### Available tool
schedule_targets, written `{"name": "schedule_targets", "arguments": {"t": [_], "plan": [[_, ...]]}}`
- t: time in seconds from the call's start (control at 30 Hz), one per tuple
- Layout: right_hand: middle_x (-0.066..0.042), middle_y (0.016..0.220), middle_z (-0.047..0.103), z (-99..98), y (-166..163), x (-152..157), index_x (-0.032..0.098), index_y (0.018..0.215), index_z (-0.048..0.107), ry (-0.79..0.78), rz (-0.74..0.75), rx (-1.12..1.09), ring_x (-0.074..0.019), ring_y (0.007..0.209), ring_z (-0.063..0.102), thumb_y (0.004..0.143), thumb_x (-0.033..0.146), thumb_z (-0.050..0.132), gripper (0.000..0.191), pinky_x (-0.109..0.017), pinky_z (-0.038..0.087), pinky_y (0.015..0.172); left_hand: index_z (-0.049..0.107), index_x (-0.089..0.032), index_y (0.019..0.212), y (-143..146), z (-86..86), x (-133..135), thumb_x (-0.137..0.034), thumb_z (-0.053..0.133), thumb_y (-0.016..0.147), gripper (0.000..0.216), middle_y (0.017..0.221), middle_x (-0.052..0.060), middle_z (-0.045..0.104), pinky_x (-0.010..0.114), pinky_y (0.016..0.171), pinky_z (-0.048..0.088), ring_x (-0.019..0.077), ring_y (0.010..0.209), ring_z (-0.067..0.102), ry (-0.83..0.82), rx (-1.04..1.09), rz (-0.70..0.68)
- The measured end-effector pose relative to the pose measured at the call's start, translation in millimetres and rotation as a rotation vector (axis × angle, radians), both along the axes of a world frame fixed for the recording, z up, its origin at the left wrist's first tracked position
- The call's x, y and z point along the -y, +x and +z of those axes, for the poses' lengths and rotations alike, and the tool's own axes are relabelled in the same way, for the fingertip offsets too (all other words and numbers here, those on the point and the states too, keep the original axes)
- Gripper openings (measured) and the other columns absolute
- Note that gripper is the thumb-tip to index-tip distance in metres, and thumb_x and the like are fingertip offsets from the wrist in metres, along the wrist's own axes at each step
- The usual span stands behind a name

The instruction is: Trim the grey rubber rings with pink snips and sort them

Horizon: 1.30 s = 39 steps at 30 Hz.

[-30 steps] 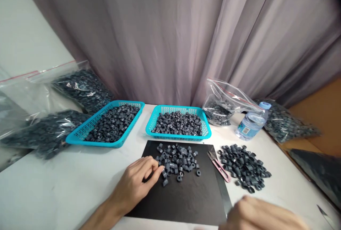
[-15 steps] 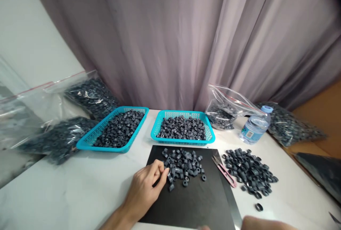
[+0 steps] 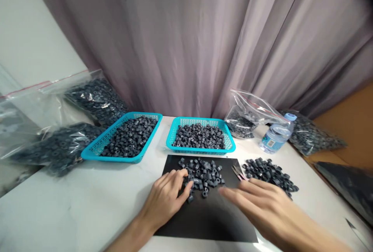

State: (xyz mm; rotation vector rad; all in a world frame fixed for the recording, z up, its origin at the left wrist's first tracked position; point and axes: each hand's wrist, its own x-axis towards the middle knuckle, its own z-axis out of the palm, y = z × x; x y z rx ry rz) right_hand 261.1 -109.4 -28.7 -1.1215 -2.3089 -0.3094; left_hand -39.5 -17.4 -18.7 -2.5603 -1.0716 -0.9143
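Note:
A small heap of dark grey rubber rings (image 3: 204, 172) lies on a black mat (image 3: 208, 217) on the white table. My left hand (image 3: 167, 199) rests on the mat at the heap's left edge, fingers curled and touching the rings. Its grip is hidden from me. My right hand (image 3: 262, 205) reaches in over the mat from the right, fingers stretched out flat and slightly blurred, holding nothing. Pink snips (image 3: 239, 172) lie partly hidden behind its fingers.
Two turquoise baskets of rings, the left basket (image 3: 96, 151) and the middle basket (image 3: 201, 150), stand behind the mat. A loose pile of rings (image 3: 269, 172) lies to the right. A water bottle (image 3: 275, 135) and plastic bags of rings (image 3: 243, 116) line the back and sides.
My right hand has come up from the bottom edge and now stretches over the mat toward the heap. My left hand has edged closer into the rings.

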Motion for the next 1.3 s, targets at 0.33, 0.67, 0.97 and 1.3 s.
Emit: {"name": "schedule_targets", "arguments": {"t": [0.33,0.67,0.97,1.3], "plan": [[-0.004,0.087,0.065,-18.6,-36,-34,0.020,0.108,0.064,-0.123,-0.135,-0.214,-0.0161,0.072,0.067,0.106,0.022,0.047,0.017,-0.027,0.052,0.064,0.047,-0.023,0.093,-1,-4.9,2,-0.056,0.072,0.087,0.041,0.075,-0.003,0.063,0.033,0.063,0.050,0.0199,0.064,0.068,-0.153,-0.120,-0.118],[-0.009,0.108,0.064,-17.5,-55,-27,0.022,0.124,0.062,-0.264,-0.068,-0.231,-0.0199,0.091,0.068,0.104,0.025,0.054,0.022,-0.031,0.059,0.078,0.050,-0.023,0.092,4,-3.4,-3,-0.026,0.060,0.100,0.012,0.073,-0.004,0.060,0.028,0.065,0.046,0.0153,0.066,0.066,-0.292,-0.089,-0.243],[-0.010,0.116,0.065,-16.3,-55,-31,0.023,0.117,0.061,-0.302,0.020,-0.254,-0.0207,0.095,0.065,0.106,0.017,0.046,0.020,-0.033,0.058,0.080,0.058,-0.021,0.107,26,-1.0,14,-0.037,0.064,0.099,0.019,0.093,0.000,0.071,0.031,0.073,0.050,0.0187,0.081,0.073,-0.265,-0.116,-0.171],[-0.007,0.109,0.067,-19.3,-52,-30,0.024,0.120,0.052,-0.430,0.049,-0.417,-0.0230,0.098,0.064,0.103,0.010,0.048,0.022,-0.037,0.054,0.085,0.068,-0.020,0.098,37,-0.8,20,-0.027,0.067,0.097,0.007,0.085,0.000,0.064,0.031,0.069,0.047,0.0179,0.075,0.067,-0.359,-0.080,-0.135]]}}
